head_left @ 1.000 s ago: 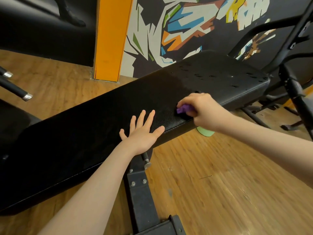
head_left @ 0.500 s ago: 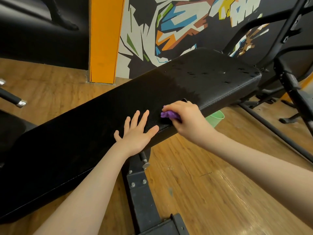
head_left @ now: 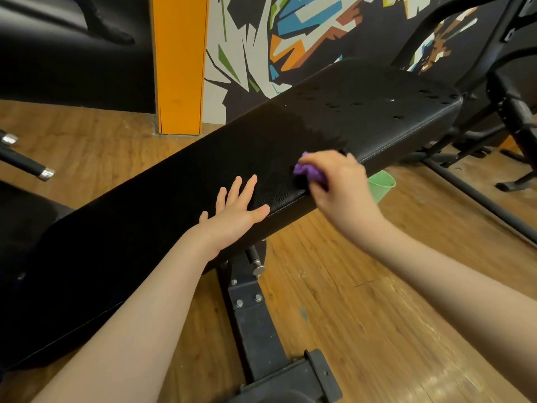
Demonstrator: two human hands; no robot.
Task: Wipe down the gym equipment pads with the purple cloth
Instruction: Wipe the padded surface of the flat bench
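Observation:
A long black padded bench pad (head_left: 162, 216) runs from lower left to upper right. My right hand (head_left: 340, 187) grips a bunched purple cloth (head_left: 309, 171) and presses it onto the pad near its front edge. Most of the cloth is hidden under my fingers. My left hand (head_left: 235, 210) lies flat on the pad with fingers spread, just left of the cloth. Beyond the cloth the far end of the pad (head_left: 377, 112) looks duller and carries dark droplets.
The bench's black steel leg and foot (head_left: 261, 330) stand on the wooden floor below my arms. A green cup (head_left: 380, 184) sits on the floor under the pad. Black machine frames (head_left: 511, 106) crowd the right, chrome-tipped bars (head_left: 29, 167) the left. An orange pillar (head_left: 180, 62) and painted wall stand behind.
My right hand slid the cloth left along the pad toward my left hand, then eased back slightly. The green cup came into view. My left hand stayed flat in place.

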